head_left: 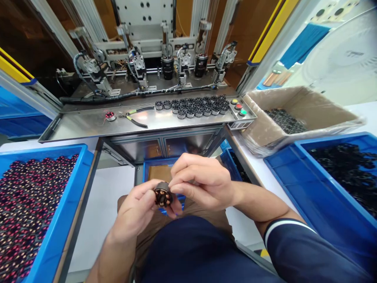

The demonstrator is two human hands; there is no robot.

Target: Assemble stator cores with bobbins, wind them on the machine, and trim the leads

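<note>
Over my lap, my left hand (137, 208) grips a small round motor stator (163, 196) between thumb and fingers. Copper windings show on the stator's face, which is turned toward me, inside a dark ring. My right hand (203, 182) is closed in a pinch right at the stator's upper right edge. Whatever lies between those fingertips is too small or hidden to make out. Beyond my hands, on the metal tray, lie cutting pliers (135, 118) with black and green handles and a single stator with red windings (110, 116).
Several rows of dark stators (198, 108) stand on the metal tray (79, 124), beside a button panel (240, 108). Behind is a winding machine (141, 68). A blue bin (84, 157) of red-wound stators is left; a lined box (273, 133) and blue bin (297, 173) with black parts are right.
</note>
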